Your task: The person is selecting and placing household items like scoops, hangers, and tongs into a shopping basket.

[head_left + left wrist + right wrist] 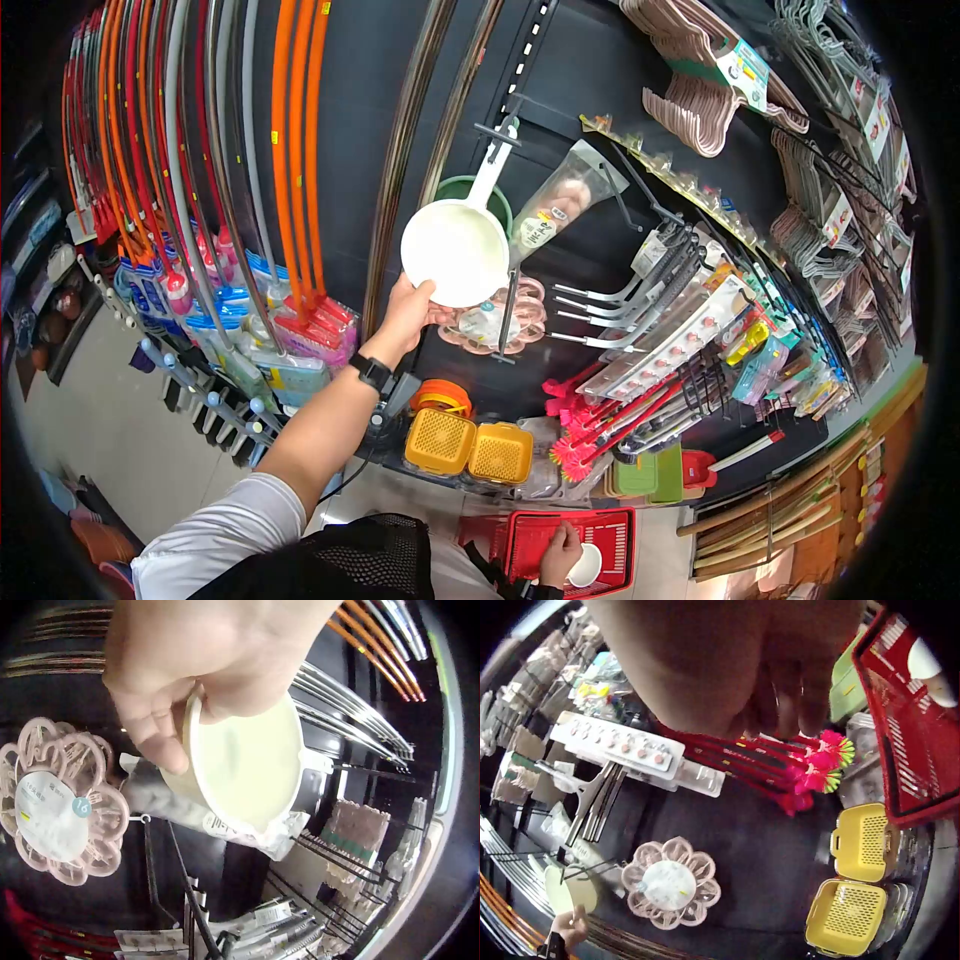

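In the head view my left hand (407, 315) pinches the lower rim of a white water dipper (455, 255), whose handle points up to a wall hook. The left wrist view shows the thumb inside the dipper (251, 765) and the fingers outside its wall. Behind it a green round rim (498, 205) peeks out. Low in the head view, my right hand (562, 552) is over a red shopping basket (625, 530), beside a white round container (586, 566) in it. Its fingers (784, 697) are loosely bent in the right wrist view, with nothing visible in them.
Beside the dipper hang a bagged item (560, 205) and pink flower-shaped clip hangers (530, 310). Hooks with squeegees (620, 300) and pink brushes (575, 435) stick out at right. Yellow baskets (500, 452) sit below. Long orange poles (298, 150) stand at left.
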Demonstrator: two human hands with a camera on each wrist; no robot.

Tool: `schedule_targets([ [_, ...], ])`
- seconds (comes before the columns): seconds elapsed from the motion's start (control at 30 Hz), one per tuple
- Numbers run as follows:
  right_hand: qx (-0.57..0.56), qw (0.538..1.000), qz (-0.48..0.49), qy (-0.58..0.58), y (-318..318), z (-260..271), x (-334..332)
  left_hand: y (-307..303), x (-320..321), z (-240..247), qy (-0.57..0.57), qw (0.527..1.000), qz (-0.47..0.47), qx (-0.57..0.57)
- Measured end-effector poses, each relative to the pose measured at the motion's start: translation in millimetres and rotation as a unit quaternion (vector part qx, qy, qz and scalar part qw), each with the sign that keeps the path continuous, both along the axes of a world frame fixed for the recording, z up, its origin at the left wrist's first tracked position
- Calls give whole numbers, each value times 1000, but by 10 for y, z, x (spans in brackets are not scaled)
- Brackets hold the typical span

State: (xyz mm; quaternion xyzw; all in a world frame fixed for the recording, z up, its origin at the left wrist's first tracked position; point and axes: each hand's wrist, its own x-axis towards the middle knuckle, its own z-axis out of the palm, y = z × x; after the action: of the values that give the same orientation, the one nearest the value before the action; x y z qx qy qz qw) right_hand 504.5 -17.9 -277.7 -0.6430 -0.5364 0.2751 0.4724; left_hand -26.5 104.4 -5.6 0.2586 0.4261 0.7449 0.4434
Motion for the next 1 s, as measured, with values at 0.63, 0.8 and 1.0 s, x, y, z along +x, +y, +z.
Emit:
schedule_targets([
  [0.63,332,906,225,-137,229,3483,-1772,-1673,283,46,81,991,107,29],
  [0.8,367,880,276,-123,171,3917,-1955,-1909,263,238,152,978,141,16],
  [1.0,432,831,302,-181,4,3934,-1873,-2235,327,152,401,908,93,-75],
])
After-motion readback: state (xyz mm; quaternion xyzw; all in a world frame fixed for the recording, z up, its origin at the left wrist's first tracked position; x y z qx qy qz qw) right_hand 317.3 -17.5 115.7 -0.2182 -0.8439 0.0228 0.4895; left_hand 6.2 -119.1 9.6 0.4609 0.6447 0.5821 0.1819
